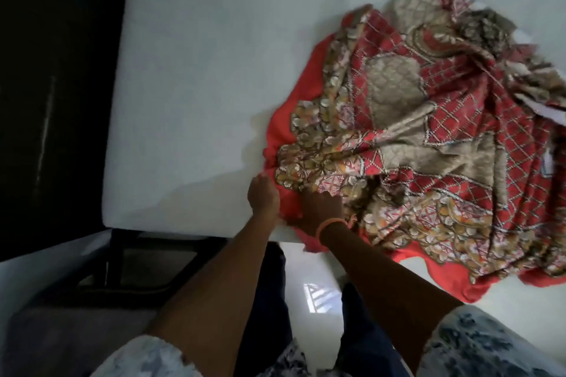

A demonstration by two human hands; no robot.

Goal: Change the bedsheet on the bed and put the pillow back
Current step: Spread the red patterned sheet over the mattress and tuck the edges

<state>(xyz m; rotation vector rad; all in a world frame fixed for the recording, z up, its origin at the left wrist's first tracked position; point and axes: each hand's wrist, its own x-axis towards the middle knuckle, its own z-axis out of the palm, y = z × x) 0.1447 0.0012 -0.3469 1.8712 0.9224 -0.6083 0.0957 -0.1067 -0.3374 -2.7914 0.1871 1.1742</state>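
Note:
A red bedsheet (428,138) with beige and gold patterns lies bunched up on the right half of a bare white mattress (190,86). Both my hands are at the sheet's near edge, by the mattress's front side. My left hand (263,196) grips the plain red border of the sheet. My right hand (321,208), with an orange band on the wrist, grips the patterned cloth just beside it. The fingers of both hands are partly buried in the folds. No pillow is in sight.
The left half of the mattress shows bare white. A dark bed frame (137,257) sticks out below the mattress's front edge at the left. White floor (309,278) lies between my legs. Dark space runs along the far left.

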